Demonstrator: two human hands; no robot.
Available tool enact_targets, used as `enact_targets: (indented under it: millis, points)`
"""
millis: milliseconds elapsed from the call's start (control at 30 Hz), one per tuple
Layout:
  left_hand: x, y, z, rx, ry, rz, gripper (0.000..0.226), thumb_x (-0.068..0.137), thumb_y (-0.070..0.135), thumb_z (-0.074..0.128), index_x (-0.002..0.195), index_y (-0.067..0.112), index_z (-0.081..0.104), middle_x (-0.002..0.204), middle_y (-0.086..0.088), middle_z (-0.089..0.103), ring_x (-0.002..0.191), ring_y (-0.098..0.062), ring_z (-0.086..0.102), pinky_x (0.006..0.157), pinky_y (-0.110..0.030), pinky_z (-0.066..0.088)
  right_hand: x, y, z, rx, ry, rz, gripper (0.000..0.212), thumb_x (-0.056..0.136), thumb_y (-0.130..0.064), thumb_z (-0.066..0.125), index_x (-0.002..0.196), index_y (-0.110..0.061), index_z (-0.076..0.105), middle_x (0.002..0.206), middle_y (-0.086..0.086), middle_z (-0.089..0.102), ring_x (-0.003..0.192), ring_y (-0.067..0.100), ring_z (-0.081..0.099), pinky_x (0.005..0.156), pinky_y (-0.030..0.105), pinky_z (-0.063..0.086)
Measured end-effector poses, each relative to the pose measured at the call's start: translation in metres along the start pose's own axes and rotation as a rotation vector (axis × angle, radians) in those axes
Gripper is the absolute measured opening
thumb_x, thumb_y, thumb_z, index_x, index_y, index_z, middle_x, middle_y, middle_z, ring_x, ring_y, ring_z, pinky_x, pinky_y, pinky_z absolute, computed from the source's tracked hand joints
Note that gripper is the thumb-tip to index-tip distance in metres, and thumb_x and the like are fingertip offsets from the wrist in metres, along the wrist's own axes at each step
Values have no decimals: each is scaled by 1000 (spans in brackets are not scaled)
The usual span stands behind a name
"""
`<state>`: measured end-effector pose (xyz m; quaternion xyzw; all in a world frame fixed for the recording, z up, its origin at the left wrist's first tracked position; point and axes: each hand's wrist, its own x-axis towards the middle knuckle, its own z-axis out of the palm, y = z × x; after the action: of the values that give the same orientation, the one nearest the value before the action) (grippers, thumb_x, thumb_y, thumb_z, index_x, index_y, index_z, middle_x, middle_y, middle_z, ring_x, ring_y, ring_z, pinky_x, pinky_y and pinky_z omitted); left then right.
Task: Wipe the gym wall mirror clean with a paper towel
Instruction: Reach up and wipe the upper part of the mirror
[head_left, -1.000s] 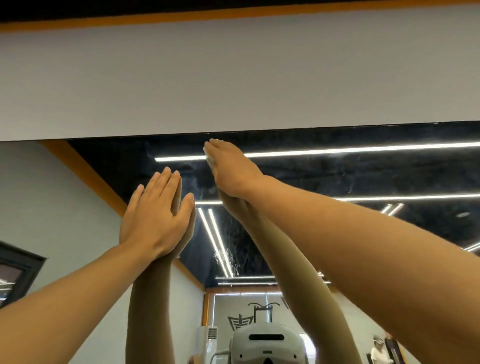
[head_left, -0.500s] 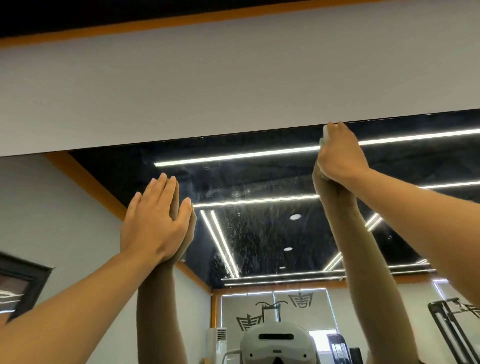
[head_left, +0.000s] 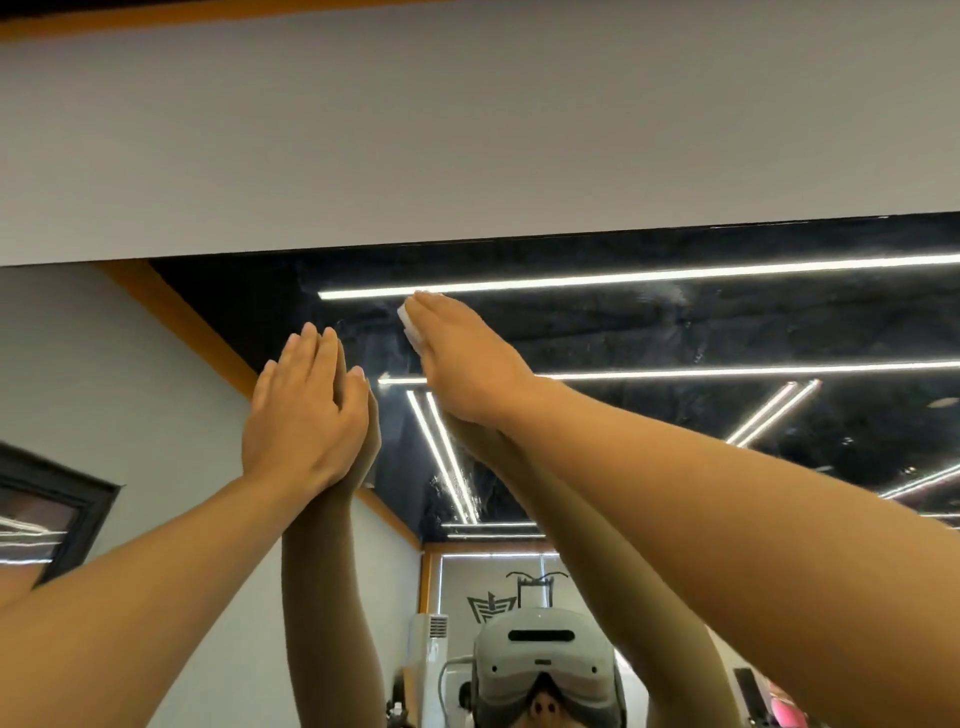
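Grey wall (head_left: 467, 130) above, one wall mirror (head_left: 649, 332) below, reflecting three long ceiling light strips and a white headset (head_left: 543, 670). No readable writing. Left hand (head_left: 304, 415) flat on the glass, fingers straight and together. Right hand (head_left: 465, 358) flat too, fingers extended, pressing one folded white paper towel (head_left: 409, 325) against the mirror near its upper edge, beside the left hand.

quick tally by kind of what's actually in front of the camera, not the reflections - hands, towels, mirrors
hands: 2, the left hand flat on the glass, the right hand pressing the towel
paper towel: 1
wall mirror: 1
total: 4
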<state>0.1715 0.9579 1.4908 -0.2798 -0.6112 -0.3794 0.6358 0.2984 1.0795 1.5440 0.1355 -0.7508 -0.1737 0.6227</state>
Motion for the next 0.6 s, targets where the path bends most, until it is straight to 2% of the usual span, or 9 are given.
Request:
enact_targets:
  millis: [67, 133, 200, 267, 300, 400, 467, 500, 600]
  points:
    - [0, -3, -1, 9, -24, 9, 76, 93, 53, 13, 160, 16, 15, 168, -1, 9, 155, -17, 2, 123, -35, 1, -4, 19, -17, -62, -36, 20, 47, 100, -4, 50, 145, -8, 41, 151, 8, 40, 142, 26, 34, 118, 35, 28]
    - [-1, -5, -2, 16, -40, 16, 74, 95, 53, 15, 160, 16, 14, 168, -1, 8, 155, -17, 2, 123, -36, 1, -12, 42, -38, -111, 18, 76, 29, 93, 6, 49, 118, -7, 55, 127, 7, 51, 119, 26, 48, 104, 39, 42]
    - [-2, -5, -1, 31, -33, 20, 67, 103, 49, 21, 160, 15, 15, 168, -3, 9, 155, -18, 3, 124, -38, 2, -24, 68, -63, -188, 114, 188, 22, 87, 13, 46, 91, -7, 53, 101, 2, 53, 93, 20, 52, 83, 37, 49]
    - [-2, -3, -1, 41, -27, 16, 60, 108, 40, 27, 160, 14, 14, 168, -4, 8, 155, -18, 2, 124, -37, 1, -42, 91, -89, -226, 182, 310, 27, 86, 16, 44, 76, -9, 46, 84, 1, 49, 79, 19, 52, 62, 28, 42]
    - [-1, -2, -1, 42, -28, 18, 59, 109, 38, 28, 160, 13, 13, 168, -4, 7, 155, -19, 1, 124, -37, 0, -51, 99, -98, -229, 206, 371, 29, 87, 15, 46, 74, -10, 44, 82, 1, 48, 77, 19, 52, 59, 25, 37]
    - [-1, 0, -3, 35, -43, 16, 59, 109, 36, 27, 160, 12, 10, 168, -6, 5, 155, -19, -1, 124, -37, -2, -70, 111, -107, -159, 272, 500, 11, 95, 4, 54, 99, -5, 49, 102, 13, 53, 95, 28, 56, 77, 31, 43]
    - [-2, 1, -3, 31, -65, 17, 60, 108, 37, 25, 160, 12, 8, 168, -6, 2, 155, -20, -3, 124, -37, -3, -70, 106, -101, -38, 312, 606, 34, 100, -7, 52, 132, -3, 43, 130, 18, 49, 118, 32, 52, 98, 39, 45]
    - [-2, 2, -4, 25, -80, 23, 61, 108, 38, 25, 160, 12, 6, 168, -6, 0, 155, -19, -5, 124, -36, -4, -68, 100, -97, 20, 340, 649, 41, 102, -11, 51, 140, -4, 37, 136, 17, 46, 123, 32, 49, 103, 39, 43]
    - [-2, -2, -9, -18, -155, 61, 64, 107, 41, 26, 160, 15, 1, 168, -3, -6, 154, -17, -10, 122, -33, -8, -54, 77, -83, 25, 378, 656, 35, 102, -8, 49, 136, -2, 41, 132, 16, 49, 118, 31, 52, 94, 34, 43]
